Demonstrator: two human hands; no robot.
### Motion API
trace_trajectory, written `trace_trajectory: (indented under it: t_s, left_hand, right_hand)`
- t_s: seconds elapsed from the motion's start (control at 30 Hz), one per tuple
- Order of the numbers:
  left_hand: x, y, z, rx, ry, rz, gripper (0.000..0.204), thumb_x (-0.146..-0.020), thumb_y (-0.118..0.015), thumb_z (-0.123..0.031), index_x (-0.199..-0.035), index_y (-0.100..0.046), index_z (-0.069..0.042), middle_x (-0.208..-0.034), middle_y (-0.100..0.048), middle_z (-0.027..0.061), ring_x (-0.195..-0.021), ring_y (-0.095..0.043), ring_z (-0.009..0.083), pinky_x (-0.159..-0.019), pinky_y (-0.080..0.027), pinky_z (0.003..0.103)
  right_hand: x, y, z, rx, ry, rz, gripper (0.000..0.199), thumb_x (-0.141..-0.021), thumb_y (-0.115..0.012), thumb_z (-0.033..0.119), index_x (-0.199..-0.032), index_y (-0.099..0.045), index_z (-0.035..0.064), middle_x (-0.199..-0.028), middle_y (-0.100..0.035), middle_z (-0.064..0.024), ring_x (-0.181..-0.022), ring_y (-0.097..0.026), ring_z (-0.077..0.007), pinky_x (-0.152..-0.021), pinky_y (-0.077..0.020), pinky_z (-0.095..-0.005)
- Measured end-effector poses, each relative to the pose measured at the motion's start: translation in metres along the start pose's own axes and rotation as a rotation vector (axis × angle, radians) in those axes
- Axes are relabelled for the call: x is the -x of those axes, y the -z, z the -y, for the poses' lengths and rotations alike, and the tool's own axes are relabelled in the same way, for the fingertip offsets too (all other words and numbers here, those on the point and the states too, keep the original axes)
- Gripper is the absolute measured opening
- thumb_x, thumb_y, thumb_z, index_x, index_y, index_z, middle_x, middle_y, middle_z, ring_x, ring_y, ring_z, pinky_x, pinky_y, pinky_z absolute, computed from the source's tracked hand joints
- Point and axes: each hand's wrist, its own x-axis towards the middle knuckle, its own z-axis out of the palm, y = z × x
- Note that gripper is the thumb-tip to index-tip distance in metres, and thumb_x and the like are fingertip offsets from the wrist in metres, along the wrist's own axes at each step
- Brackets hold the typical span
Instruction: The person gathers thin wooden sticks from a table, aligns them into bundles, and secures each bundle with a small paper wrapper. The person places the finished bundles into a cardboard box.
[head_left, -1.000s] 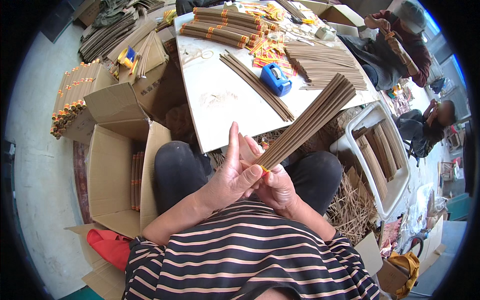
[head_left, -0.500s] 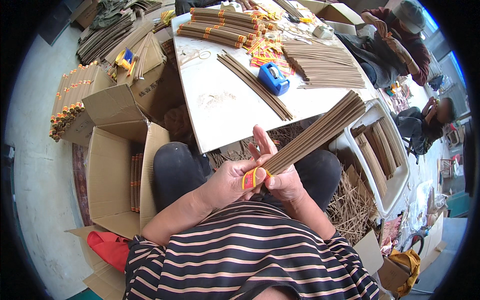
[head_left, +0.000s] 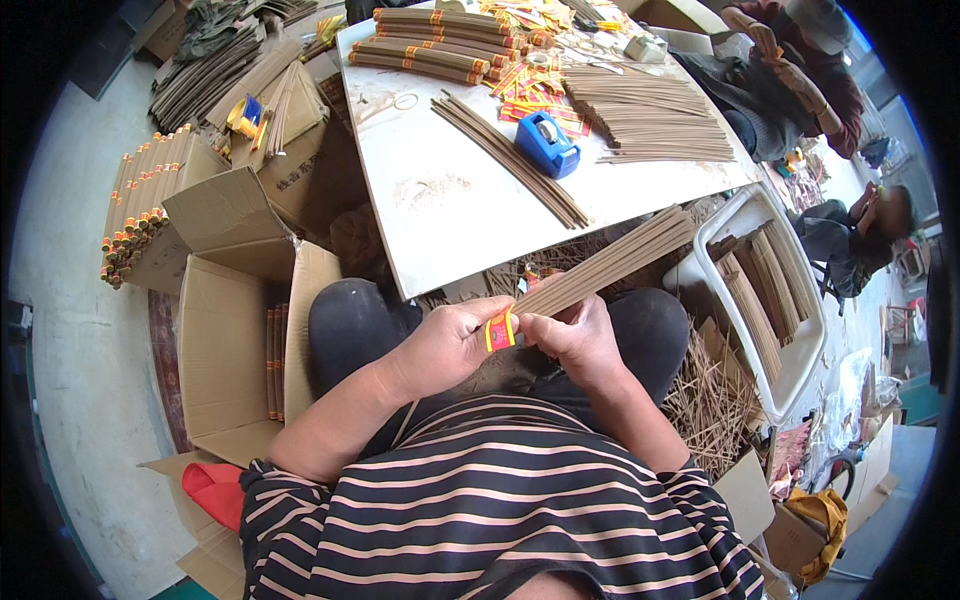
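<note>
A bundle of brown incense sticks (head_left: 620,256) slants up and to the right from between my hands, above my lap. My left hand (head_left: 452,342) is closed at its near end, its thumb by a red and yellow paper label (head_left: 500,330). The label lies against that end; whether it goes all the way round is hidden. My right hand (head_left: 580,338) is closed on the bundle just right of the label, thumb pressed toward it. Ahead on the white table (head_left: 440,235) lie some loose incense sticks (head_left: 510,155) and a blue tape dispenser (head_left: 548,145).
Wrapped bundles (head_left: 430,50), paper labels (head_left: 535,95) and a stick pile (head_left: 650,115) cover the table's far part. An open cardboard box (head_left: 225,350) stands left, a white plastic bin (head_left: 790,385) right, broken sticks (head_left: 705,410) beside it. Another person (head_left: 800,80) sits far right.
The bundle's far end has swung slightly lower and left. My right fingers, spread upward before, have folded in around the bundle. The label has shifted and shows more of its face.
</note>
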Motion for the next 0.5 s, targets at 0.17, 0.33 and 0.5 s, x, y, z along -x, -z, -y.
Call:
trace_trajectory:
  t_s: [0.17,0.33,0.5]
  left_hand:
    - [-0.003,-0.004,0.009,-0.366,-0.323,-0.140,0.042,-0.092,-0.049,-0.024,-0.120,-0.047,0.007,-0.090,-0.061,0.0164,-0.075,-0.061,0.0216,-0.067,-0.049,0.028]
    - [-0.002,-0.008,-0.001,-0.587,-0.319,-0.181,0.036,-0.092,-0.049,-0.017,-0.117,-0.048,0.009,-0.089,-0.060,0.0217,-0.076,-0.062,0.0298,-0.066,-0.051,0.032]
    - [-0.002,-0.008,0.001,-0.754,-0.389,-0.197,0.036,-0.088,-0.052,-0.010,-0.116,-0.045,0.012,-0.087,-0.058,0.0219,-0.073,-0.061,0.0315,-0.065,-0.051,0.035]
  right_hand:
    - [0.001,-0.005,-0.003,-0.005,0.023,-0.073,0.029,-0.071,-0.070,0.016,-0.089,-0.056,-0.0021,-0.062,-0.056,-0.0027,-0.048,-0.045,-0.0050,-0.042,-0.0308,-0.0166]
    - [0.003,-0.005,0.002,-0.024,-0.028,-0.054,0.019,-0.075,-0.065,0.011,-0.088,-0.059,-0.0027,-0.071,-0.058,-0.0023,-0.057,-0.050,-0.0056,-0.050,-0.0402,-0.0190]
    - [0.003,-0.009,-0.005,-0.053,-0.033,-0.106,0.021,-0.077,-0.065,0.012,-0.089,-0.057,-0.0028,-0.070,-0.058,-0.0030,-0.055,-0.050,-0.0053,-0.047,-0.0393,-0.0181]
